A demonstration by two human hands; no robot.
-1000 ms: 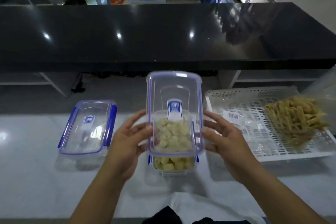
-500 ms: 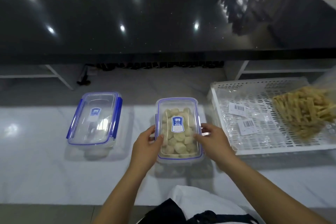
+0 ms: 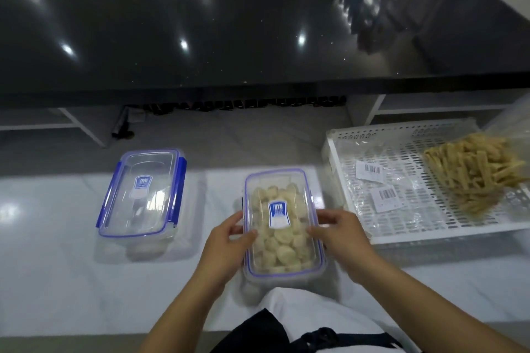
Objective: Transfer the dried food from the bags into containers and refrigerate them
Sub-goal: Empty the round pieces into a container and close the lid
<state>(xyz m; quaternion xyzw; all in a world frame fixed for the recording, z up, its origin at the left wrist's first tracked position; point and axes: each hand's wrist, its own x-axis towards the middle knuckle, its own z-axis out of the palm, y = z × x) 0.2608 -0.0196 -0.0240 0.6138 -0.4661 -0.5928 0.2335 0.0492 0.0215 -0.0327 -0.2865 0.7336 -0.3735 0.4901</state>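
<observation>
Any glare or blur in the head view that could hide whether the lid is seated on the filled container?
Head view: ceiling lights glare as bright spots on the black counter; the lid shows only soft reflections, its blue rim readable; right hand slightly motion-blurred, left hand sharper; wide-angle bending at the white tray; whether it is seated stays unclear.

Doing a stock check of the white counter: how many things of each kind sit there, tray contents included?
Clear containers with blue-trimmed lids: 2 (filled container, empty container)
White perforated tray: 1
Bag of dried sticks: 1
Barcode labels: 2 ()
Total: 6
</observation>
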